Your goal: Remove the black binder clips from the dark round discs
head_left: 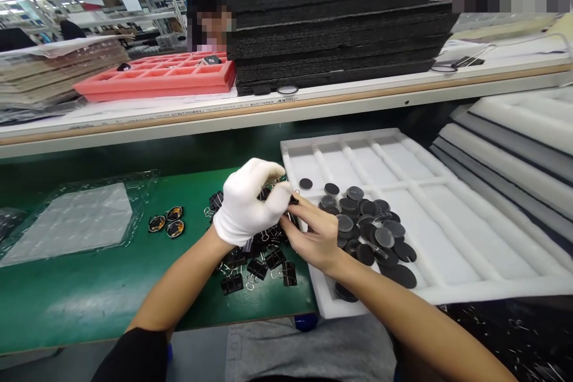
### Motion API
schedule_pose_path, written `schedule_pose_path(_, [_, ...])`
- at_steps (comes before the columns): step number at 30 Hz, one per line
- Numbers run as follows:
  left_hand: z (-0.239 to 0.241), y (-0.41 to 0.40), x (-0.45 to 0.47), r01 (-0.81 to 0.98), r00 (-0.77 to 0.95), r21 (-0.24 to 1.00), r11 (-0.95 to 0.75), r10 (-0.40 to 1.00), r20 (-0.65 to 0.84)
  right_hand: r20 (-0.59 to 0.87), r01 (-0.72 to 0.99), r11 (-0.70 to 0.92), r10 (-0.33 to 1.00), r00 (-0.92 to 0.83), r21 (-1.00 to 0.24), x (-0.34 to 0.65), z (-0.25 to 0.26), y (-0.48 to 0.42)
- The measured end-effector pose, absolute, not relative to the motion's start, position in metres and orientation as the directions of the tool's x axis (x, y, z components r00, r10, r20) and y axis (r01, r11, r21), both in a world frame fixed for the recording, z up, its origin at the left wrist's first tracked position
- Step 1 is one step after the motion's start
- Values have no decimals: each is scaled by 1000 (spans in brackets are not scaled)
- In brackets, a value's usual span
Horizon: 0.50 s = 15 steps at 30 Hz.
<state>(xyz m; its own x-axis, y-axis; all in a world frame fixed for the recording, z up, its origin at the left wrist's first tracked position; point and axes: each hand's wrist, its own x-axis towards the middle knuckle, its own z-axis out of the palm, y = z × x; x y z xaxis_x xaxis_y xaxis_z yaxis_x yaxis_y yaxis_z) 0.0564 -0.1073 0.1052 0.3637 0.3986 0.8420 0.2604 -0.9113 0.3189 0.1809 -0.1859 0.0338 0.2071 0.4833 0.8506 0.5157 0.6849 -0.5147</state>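
My left hand (253, 200), in a white glove, curls its thumb and fingers together above a pile of black binder clips (257, 268) with silver wire handles. Close against it, my bare right hand (316, 233) pinches a small black thing (294, 198) with a bit of wire showing, which looks like a binder clip. The gloved fingers meet the right fingertips there; what they grip is mostly hidden. Just right of the hands, many round black and clear discs (367, 221) lie heaped in a white foam tray (430, 203) with long compartments.
Three small round black-and-orange parts (174, 228) lie on the green mat (188, 286), beside a clear plastic tray (85, 221). A shelf (250, 113) crosses behind, bearing a red foam tray (156, 80) and stacked black foam (335, 30). Foam sheets (514, 149) stack at right. A person sits beyond.
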Motion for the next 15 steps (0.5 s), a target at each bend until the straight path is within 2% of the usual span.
schedule_pose_path(3, [110,-111,54,301,397,241,-923,351,848,852,534,686,503,145,-495,181,32,-187])
schedule_pose_path(8, [118,-106,47,362,413,243,-900,388,824,836,544,698,549,11,-466,183,29,-185])
schedule_pose_path(11, [121,-97,43,386,372,278,-880,423,826,769,449,668,635,70,-593,184,28,-182])
schedule_pose_path(15, [121,-88,41,430,270,341,-836,480,835,520,257,459,808,278,-851,183,24,-179])
